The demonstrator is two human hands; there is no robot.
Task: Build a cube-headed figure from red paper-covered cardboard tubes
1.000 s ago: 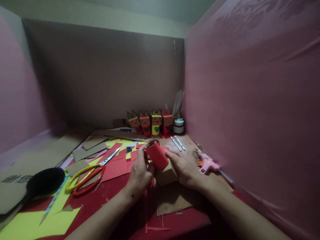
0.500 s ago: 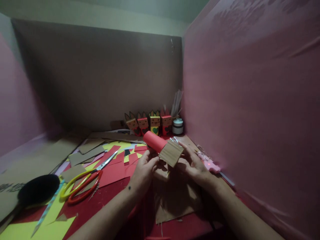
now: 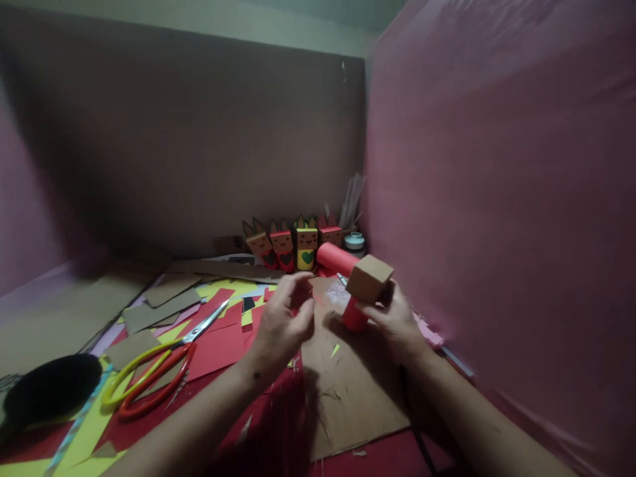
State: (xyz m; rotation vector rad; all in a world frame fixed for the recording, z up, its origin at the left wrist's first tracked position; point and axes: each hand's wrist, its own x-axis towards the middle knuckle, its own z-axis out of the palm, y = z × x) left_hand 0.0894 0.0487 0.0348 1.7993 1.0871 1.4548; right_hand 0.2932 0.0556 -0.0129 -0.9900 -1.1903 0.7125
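Note:
My right hand [image 3: 397,321] is closed round a red paper tube [image 3: 354,315] with a brown cardboard cube [image 3: 370,278] on its upper end, and holds it just above the table. More red tube [image 3: 336,257] shows behind the cube. My left hand [image 3: 284,323] hovers a little to the left of it. Its fingers are apart and loosely curled, slightly blurred, with nothing in them. Under both hands lies a brown cardboard sheet [image 3: 348,391].
Four small paper animal figures [image 3: 285,242] stand in a row at the back wall beside a white jar [image 3: 354,242]. Yellow-and-red scissors [image 3: 154,371] lie on red and yellow paper scraps [image 3: 218,344] to the left. A black round object [image 3: 50,391] sits far left. A pink wall is close on the right.
My left hand has let go of the tube and drawn back to the left. My right hand has carried the tube and cube to the right, tipping the cube upward.

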